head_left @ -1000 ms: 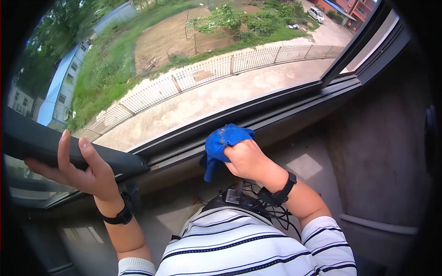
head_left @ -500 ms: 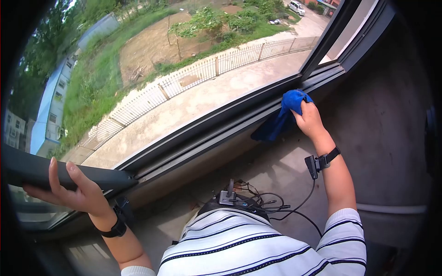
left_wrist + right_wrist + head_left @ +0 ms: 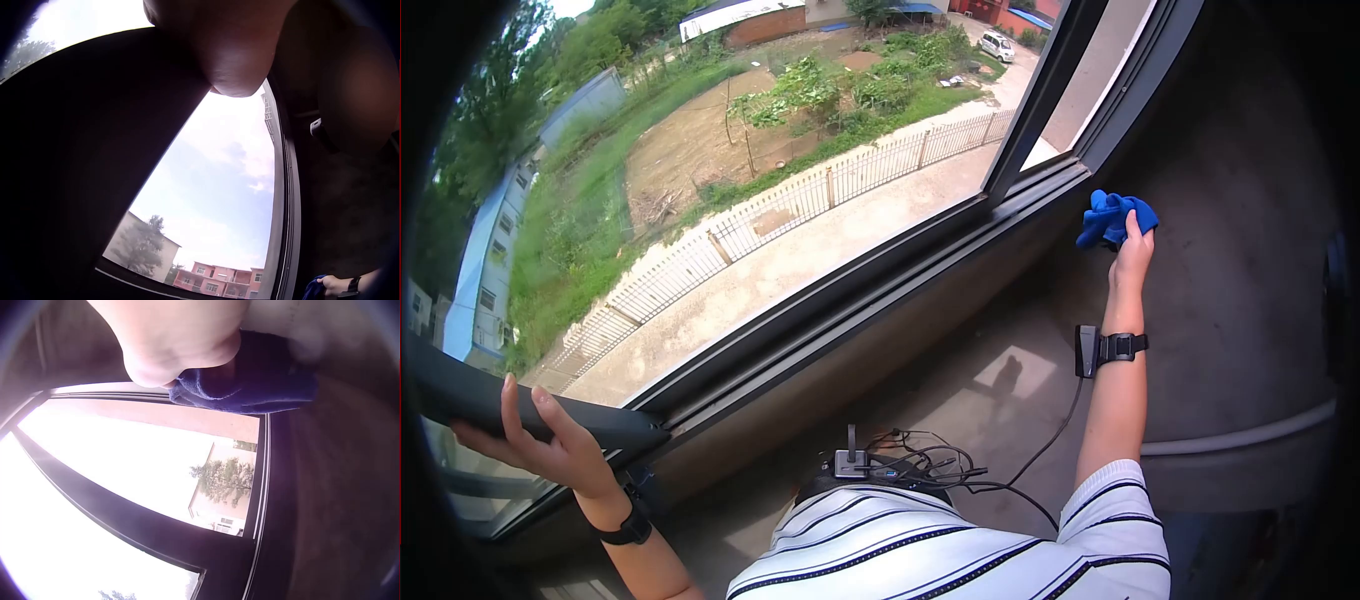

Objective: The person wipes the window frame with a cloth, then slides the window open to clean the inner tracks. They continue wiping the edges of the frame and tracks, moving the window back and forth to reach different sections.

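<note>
A crumpled blue cloth (image 3: 1105, 220) is held in my right hand (image 3: 1136, 252), thumb lying on top of it. That arm reaches out to the right, just past the corner of the window frame. In the right wrist view, folds of the cloth (image 3: 269, 387) hang beside the hand, with the window behind. At the far left, my left hand (image 3: 560, 455) rests against the dark frame bar (image 3: 595, 418) of the window, fingers extended. Between the two hands runs the dark window track (image 3: 870, 312).
An upright window bar (image 3: 1040, 95) stands near the right corner. A pale pipe (image 3: 1240, 430) runs along the floor at the right. Loose cables (image 3: 940, 465) lead from a small device at the waist. Outside, a fence (image 3: 780, 210) borders a path.
My right hand has swept the blue cloth rightward along the window track and away past its right end. My left hand stays at the frame bar while the view shifts right.
</note>
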